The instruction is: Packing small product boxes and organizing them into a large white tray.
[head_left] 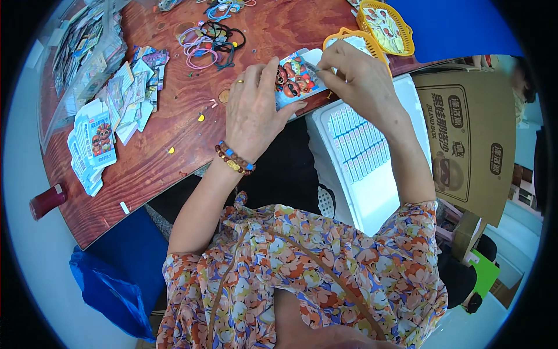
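A small light-blue cardboard box point(294, 83) printed with red cartoon figures is above the near edge of the table. My left hand point(253, 107) grips its left end, thumb along the near side and fingers over the far side. At the box's right end, beside a white flap point(313, 56), the thumb and fingers of my right hand point(361, 78) are pinched together. Whatever is between them, if anything, is hidden. Beaded bracelets point(235, 159) circle my left wrist.
Flat blue-white boxes point(93, 145), piled cards point(136, 93) and a clear bin point(87, 64) lie left. Coloured hair ties point(212, 43) lie farther back. Yellow baskets point(385, 28) stand at the right. Below them, a white foam box point(372, 203) holds rows of small boxes, beside a large carton point(465, 134).
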`<state>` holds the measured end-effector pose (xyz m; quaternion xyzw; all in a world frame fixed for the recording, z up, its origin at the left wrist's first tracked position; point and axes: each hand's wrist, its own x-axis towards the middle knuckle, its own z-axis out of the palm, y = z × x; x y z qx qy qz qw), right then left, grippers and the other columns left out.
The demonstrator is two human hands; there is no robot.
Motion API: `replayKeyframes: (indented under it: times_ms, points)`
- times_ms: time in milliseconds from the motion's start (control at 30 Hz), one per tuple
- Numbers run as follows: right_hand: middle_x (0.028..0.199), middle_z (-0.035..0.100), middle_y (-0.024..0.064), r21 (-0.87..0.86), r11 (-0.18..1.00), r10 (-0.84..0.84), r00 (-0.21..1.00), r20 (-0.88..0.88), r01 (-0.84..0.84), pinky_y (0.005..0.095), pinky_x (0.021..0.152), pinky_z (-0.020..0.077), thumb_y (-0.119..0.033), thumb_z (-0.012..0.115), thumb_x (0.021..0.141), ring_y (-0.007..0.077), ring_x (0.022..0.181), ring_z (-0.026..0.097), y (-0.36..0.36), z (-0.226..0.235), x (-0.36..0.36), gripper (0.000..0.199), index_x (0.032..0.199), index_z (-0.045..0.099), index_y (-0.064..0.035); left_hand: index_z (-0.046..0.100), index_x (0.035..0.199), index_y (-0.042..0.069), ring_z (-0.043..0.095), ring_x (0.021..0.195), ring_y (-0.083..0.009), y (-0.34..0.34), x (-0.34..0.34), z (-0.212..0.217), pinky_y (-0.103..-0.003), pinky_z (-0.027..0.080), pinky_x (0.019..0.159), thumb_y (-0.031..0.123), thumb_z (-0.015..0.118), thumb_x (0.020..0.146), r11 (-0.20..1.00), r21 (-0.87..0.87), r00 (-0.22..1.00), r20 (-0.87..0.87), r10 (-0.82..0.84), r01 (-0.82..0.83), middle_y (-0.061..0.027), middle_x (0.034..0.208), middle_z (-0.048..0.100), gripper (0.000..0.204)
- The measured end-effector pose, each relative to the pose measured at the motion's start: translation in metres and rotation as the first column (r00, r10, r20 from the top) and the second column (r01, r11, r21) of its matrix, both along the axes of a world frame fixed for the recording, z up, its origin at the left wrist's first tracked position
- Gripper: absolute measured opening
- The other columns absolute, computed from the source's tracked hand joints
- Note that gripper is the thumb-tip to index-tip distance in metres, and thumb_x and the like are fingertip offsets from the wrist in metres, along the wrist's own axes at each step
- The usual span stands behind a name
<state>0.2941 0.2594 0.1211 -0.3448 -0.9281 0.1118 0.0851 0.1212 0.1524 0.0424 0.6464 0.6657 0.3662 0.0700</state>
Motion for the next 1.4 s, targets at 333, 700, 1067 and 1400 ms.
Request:
replayKeyframes:
  times_ms: [333,700,1067,1400]
  points:
    - [0.148,0.047,0.0133,-0.231,0.928,0.232,0.937,-0.262,-0.294,0.0469,0.116,0.0277,-0.013,0.063,0.095,0.0348,0.142,0.037,0.02,-0.031,0.006,0.017,0.108,0.071,-0.0055,0.05,0.134,-0.002,0.058,0.106,-0.0354,-0.001,-0.007,-0.006,-0.044,0.05,0.089,0.023,0.088,0.068,0.999,-0.009,0.993,0.107,-0.045,0.047,-0.0173,0.114,0.056,0.08]
    - [0.124,0.068,0.007,-0.369,0.923,-0.136,0.807,-0.574,-0.106,0.031,0.096,0.0508,-0.018,0.061,0.099,0.016,0.112,0.064,0.07,-0.023,0.022,0.024,0.11,0.073,-0.0012,0.049,0.135,-0.002,0.057,0.108,-0.0368,-0.008,-0.016,-0.009,-0.044,0.049,0.091,0.026,0.087,0.07,1.0,-0.021,0.99,0.137,0.025,-0.023,-0.0191,0.117,0.055,0.081]
    - [0.084,0.07,0.0051,-0.016,0.742,-0.664,0.738,0.12,0.67,0.0325,0.072,0.0484,-0.031,0.077,0.082,0.0148,0.077,0.064,0.184,-0.046,0.095,0.029,0.096,0.068,-0.0072,0.049,0.136,0.001,0.058,0.109,-0.0361,-0.036,-0.033,-0.011,-0.045,0.049,0.09,0.032,0.087,0.073,0.995,-0.046,0.984,0.15,0.099,-0.093,-0.0175,0.119,0.056,0.08]
    - [0.083,0.067,-0.002,-0.45,0.809,-0.579,0.646,-0.498,0.379,0.0212,0.063,0.0456,-0.016,0.07,0.092,0.006,0.071,0.057,0.184,-0.044,0.111,0.014,0.093,0.069,-0.0019,0.049,0.136,0.001,0.057,0.111,-0.0363,-0.041,-0.04,-0.01,-0.045,0.048,0.093,0.033,0.087,0.072,0.993,-0.045,0.979,0.167,0.113,-0.107,-0.018,0.121,0.055,0.081]
